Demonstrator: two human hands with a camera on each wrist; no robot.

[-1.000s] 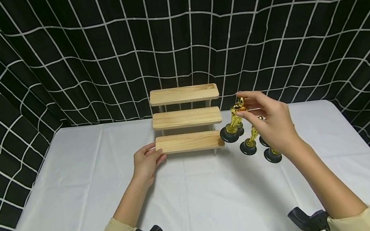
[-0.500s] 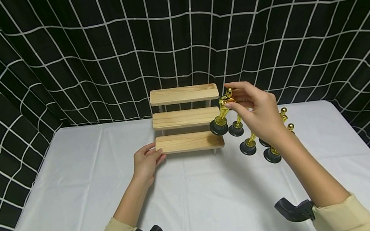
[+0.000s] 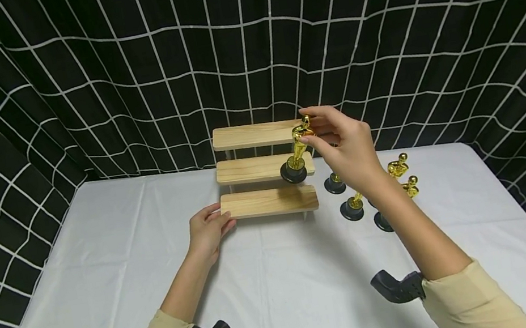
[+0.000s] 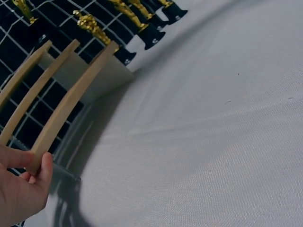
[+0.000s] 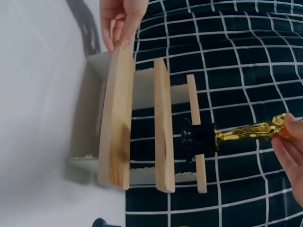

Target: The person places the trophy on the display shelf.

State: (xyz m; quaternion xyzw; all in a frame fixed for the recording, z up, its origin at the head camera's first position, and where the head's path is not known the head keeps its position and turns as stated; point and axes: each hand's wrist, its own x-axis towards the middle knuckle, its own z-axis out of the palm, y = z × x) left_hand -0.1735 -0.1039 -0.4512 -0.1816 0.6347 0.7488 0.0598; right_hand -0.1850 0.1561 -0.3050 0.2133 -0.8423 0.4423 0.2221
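A three-tier wooden display shelf (image 3: 269, 202) stands on the white-covered table. My left hand (image 3: 208, 234) grips the left end of its lowest board; in the left wrist view the thumb and fingers (image 4: 45, 172) pinch that board. My right hand (image 3: 346, 142) pinches a gold trophy figurine (image 3: 297, 147) by its upper body. The figurine hangs nearly upright, with its round black base in front of the right part of the middle board. In the right wrist view, the trophy's black base (image 5: 201, 139) appears apart from the boards.
Several more gold trophies (image 3: 352, 208) stand on the table (image 3: 284, 298) right of the shelf, partly hidden by my right hand and forearm. A black cloth with a white grid (image 3: 244, 46) hangs close behind the shelf and around the sides.
My right hand has carried the trophy left and upward, from beside the shelf to in front of its right part. The left hand has stayed on the lowest board.
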